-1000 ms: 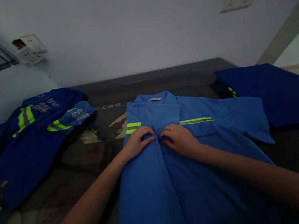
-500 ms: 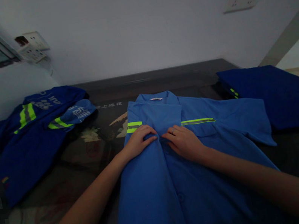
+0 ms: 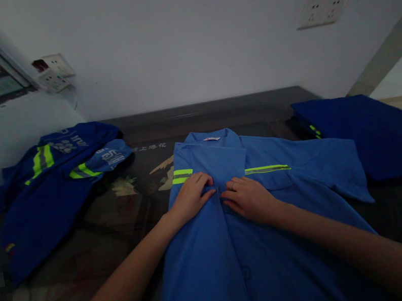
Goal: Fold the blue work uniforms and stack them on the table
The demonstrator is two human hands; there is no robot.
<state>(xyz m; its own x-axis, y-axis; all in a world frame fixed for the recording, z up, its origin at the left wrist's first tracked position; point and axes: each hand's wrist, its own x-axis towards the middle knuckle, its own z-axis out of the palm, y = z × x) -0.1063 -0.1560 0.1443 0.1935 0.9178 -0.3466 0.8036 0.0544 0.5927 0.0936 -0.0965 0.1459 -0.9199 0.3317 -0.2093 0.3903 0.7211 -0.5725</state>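
Note:
A blue short-sleeved work shirt (image 3: 283,229) with yellow-green reflective stripes lies front up, its collar (image 3: 218,140) toward the wall. My left hand (image 3: 194,195) pinches the edge of the front placket just below the collar, thumb and fingers closing on the cloth. Opposite it, my right hand (image 3: 251,198), a ring on one finger, has its fingers curled on the other front edge. A small gap separates the two hands. Lower down the front, a button (image 3: 246,272) shows. Whether a button sits under my fingertips is hidden.
A dark glossy table (image 3: 195,113) with printed decoration bears the clothes. On the left lies a crumpled dark blue garment (image 3: 52,206) with reflective bands. Folded dark blue clothing (image 3: 372,137) is at the right. Wall sockets (image 3: 323,11) are behind.
My hands have drawn slightly apart at the placket, the right fingers now a little off the left hand's edge. The whole view has shifted slightly downward in the frame.

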